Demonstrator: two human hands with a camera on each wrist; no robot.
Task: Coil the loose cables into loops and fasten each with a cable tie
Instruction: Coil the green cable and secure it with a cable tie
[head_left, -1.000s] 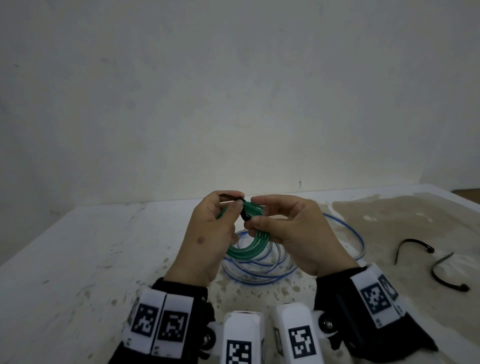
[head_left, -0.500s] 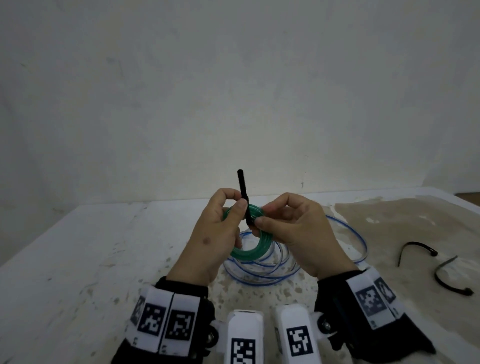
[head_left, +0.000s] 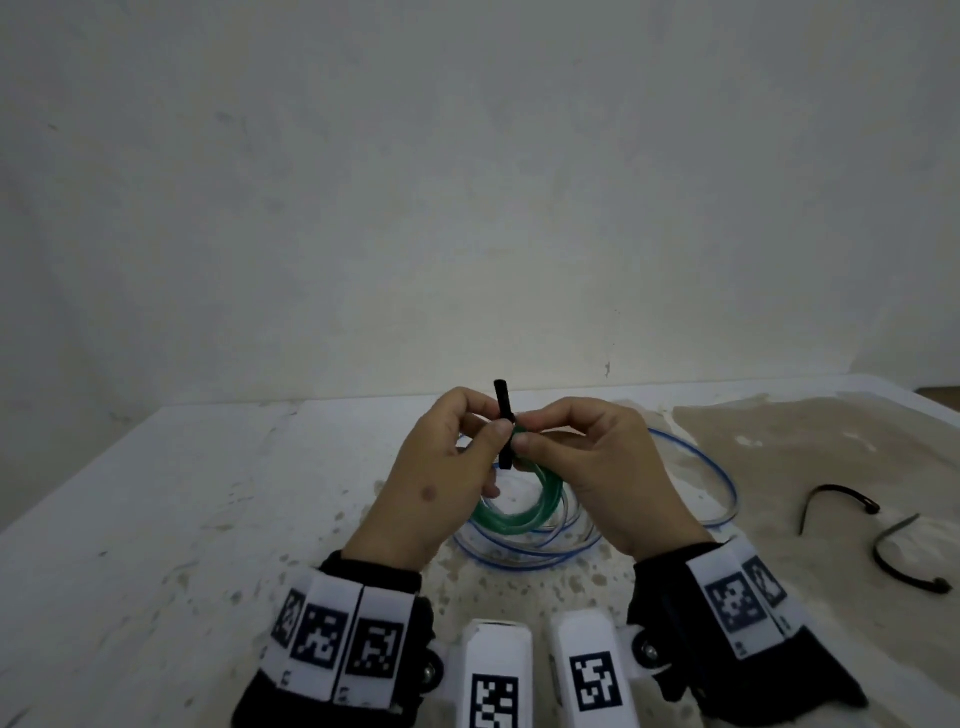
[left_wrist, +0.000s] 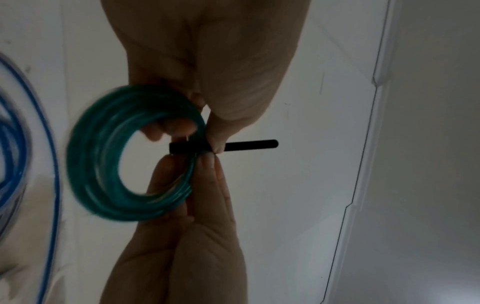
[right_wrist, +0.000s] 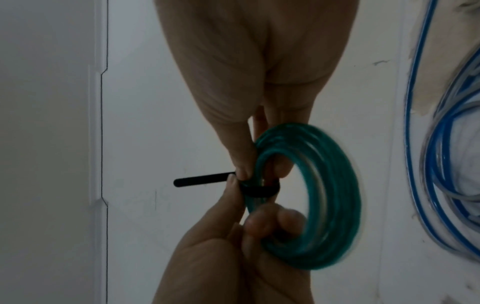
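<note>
A green cable coil hangs in the air between both hands. A black cable tie is looped round the coil's top, its tail pointing up. My left hand pinches the coil right beside the tie, thumb in front. My right hand pinches the tie at the loop, with its other fingers curled through the coil. In the left wrist view the green coil and the tie sit between the two thumbs. The right wrist view shows the tie wrapped round the green coil.
A loose blue cable lies in wide loops on the white table under the hands. Two spare black cable ties lie to the right. A plain wall stands behind the table.
The tie's tail went from lying bent across my fingertips to standing upright. Since half a second ago less of it shows above my fingers. Both hands stayed in place.
</note>
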